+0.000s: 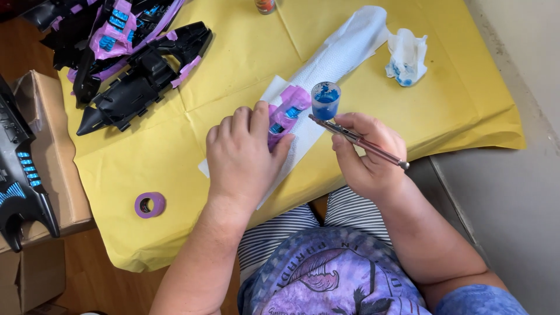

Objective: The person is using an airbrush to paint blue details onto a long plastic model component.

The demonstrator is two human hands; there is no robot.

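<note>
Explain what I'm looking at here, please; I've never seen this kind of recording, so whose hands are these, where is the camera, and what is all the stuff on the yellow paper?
There is only one picture, from a camera worn on a person's head, looking down at their own two bare hands and lap. No machine is involved.

The left hand presses down a small part wrapped in purple tape, with blue patches showing, on a white paper towel. The right hand holds a slim metal airbrush whose small cup holds blue paint; its tip is close to the part.

All this lies on yellow paper. Also on it: black model parts masked with purple tape at the top left, a roll of purple tape near the front, and a crumpled tissue stained blue. Another black part with blue marks rests on a cardboard box at the left edge.
</note>
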